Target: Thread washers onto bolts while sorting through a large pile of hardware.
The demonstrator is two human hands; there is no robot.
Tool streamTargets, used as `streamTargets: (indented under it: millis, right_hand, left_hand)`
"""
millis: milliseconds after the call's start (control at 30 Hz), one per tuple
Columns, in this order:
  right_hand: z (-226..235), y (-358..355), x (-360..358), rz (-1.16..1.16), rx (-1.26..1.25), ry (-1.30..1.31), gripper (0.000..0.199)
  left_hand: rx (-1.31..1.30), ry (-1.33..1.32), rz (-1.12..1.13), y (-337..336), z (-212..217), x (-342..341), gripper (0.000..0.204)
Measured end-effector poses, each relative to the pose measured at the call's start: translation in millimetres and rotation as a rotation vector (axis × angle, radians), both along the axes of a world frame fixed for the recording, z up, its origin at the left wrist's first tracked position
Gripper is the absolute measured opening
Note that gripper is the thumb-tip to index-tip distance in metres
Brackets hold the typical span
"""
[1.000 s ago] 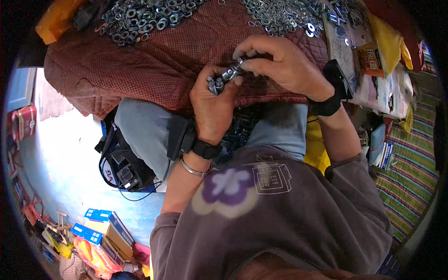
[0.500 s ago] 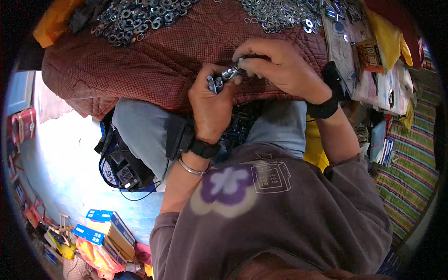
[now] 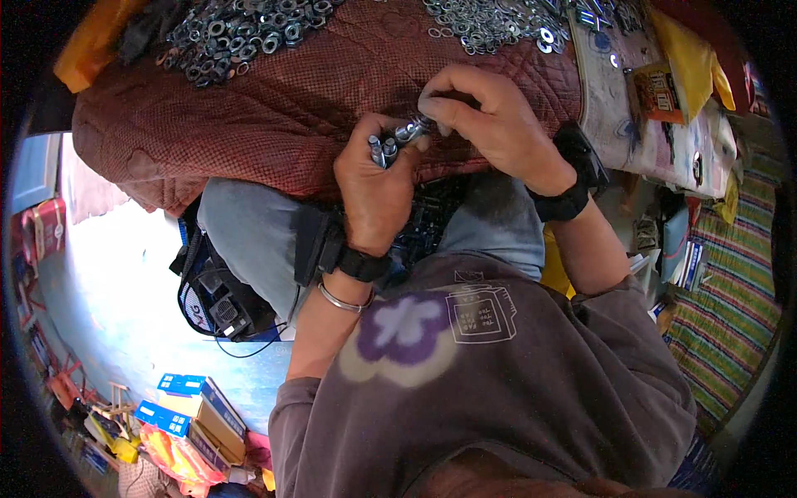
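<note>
My left hand (image 3: 372, 192) is closed around several shiny metal bolts (image 3: 383, 152), whose ends stick out between thumb and fingers. One more bolt (image 3: 407, 132) in that hand points up and to the right, with a ring-like piece near its end. Right there, my right hand (image 3: 502, 124) has its thumb and forefinger pinched together at the bolt's tip. Whatever those fingertips hold is too small and covered to make out. Both hands are above the near edge of a red-brown quilted cloth (image 3: 241, 124).
Piled hex nuts (image 3: 249, 33) lie at the far left of the cloth, loose washers (image 3: 490, 23) at the far middle. To the right are a pale board (image 3: 614, 108), short metal pins (image 3: 591, 18) and an orange-brown box (image 3: 658, 93). A black bag (image 3: 220, 303) stands beside my left knee.
My right hand's fingers have drawn closer together at the bolt's end, and its wrist has shifted slightly left. My left hand keeps its hold on the bolts.
</note>
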State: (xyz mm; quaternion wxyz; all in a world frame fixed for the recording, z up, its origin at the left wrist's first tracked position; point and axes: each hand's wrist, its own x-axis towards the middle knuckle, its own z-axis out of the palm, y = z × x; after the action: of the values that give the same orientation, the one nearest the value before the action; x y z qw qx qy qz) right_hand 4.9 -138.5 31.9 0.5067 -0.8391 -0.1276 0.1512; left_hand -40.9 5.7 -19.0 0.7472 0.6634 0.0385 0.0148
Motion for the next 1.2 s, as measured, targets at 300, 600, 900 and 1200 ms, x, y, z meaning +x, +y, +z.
streamTargets:
  millis: [300, 600, 900, 1200]
  right_hand:
    - [7, -7, 3, 0.032, -0.063, 0.05, 0.018]
    - [-2, -17, 6, 0.239, -0.044, -0.398, 0.018]
    - [15, -23, 4, 0.25, -0.231, -0.234, 0.018]
    - [-11, -17, -2, -0.102, 0.319, -0.092, 0.011]
  left_hand:
    - [0.05, 0.08, -0.061, 1, -2, -2, 0.015]
    - [-0.003, 0.046, -0.082, 0, -2, -1, 0.014]
    - [0.051, 0.035, -0.112, 0, -4, -1, 0.014]
    - [-0.089, 0.19, -0.122, 0, -3, -1, 0.018]
